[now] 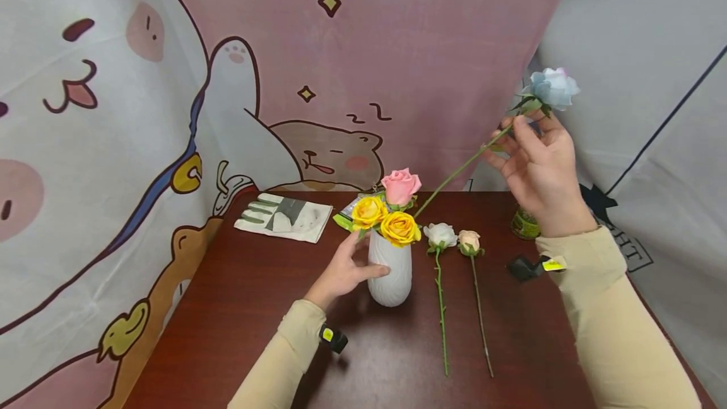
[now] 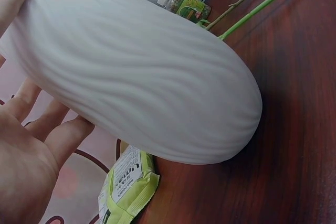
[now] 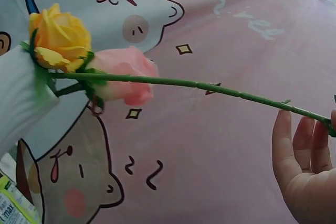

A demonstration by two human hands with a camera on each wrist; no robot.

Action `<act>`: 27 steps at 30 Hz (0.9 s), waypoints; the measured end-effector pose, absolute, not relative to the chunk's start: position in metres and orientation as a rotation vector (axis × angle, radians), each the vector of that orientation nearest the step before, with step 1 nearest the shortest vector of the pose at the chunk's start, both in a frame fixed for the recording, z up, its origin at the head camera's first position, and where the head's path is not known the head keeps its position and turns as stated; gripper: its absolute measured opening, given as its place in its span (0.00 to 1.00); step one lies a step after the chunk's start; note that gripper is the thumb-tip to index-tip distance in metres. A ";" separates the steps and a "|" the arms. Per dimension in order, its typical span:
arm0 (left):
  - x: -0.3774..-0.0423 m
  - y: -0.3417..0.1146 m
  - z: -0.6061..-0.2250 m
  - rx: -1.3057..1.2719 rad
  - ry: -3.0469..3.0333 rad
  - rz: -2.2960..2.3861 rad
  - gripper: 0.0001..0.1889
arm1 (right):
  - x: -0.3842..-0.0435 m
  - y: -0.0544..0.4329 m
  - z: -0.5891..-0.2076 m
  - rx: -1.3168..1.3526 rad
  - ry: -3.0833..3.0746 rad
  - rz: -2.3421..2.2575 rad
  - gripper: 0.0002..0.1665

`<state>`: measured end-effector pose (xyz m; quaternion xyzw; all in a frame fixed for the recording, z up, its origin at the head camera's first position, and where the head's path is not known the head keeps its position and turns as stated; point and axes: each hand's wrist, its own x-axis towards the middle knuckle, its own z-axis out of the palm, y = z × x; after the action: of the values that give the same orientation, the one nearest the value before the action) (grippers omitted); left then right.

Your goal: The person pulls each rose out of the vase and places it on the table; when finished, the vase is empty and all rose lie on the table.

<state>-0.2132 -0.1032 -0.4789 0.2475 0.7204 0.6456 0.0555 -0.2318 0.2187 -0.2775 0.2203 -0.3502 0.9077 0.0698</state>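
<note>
A white ribbed vase (image 1: 390, 273) stands on the table with two yellow roses (image 1: 400, 228) and a pink rose (image 1: 401, 187) in it. My left hand (image 1: 342, 270) holds the vase near its top, thumb across the front and fingers round the far side. Up at the right, my right hand (image 1: 539, 163) pinches the stem of a pale blue rose (image 1: 552, 88) just under its bloom. That green stem (image 3: 194, 84) slants down to the vase's mouth, where its lower end is hidden by the other flowers.
Right of the vase lie a white rose (image 1: 440, 236) and a peach rose (image 1: 469, 242), stems toward me. Behind are a work glove (image 1: 284, 216) and a green packet (image 2: 128, 184). A small jar (image 1: 525, 225) stands near my right forearm. Printed cloth (image 1: 443, 49) hangs around the table.
</note>
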 end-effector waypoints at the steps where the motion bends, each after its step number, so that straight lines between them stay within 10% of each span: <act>1: -0.213 -0.103 -0.479 0.755 2.187 1.960 0.46 | -0.232 0.221 -0.276 0.653 -1.030 2.745 0.10; 27: -0.213 -0.103 -0.479 0.754 2.188 1.954 0.46 | -0.228 0.282 -0.302 0.498 -1.317 2.716 0.17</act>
<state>-0.2126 -0.1032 -0.4787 0.2486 0.7212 0.6441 0.0566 -0.2282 0.2822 -0.3019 0.1627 -0.4301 0.8870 0.0414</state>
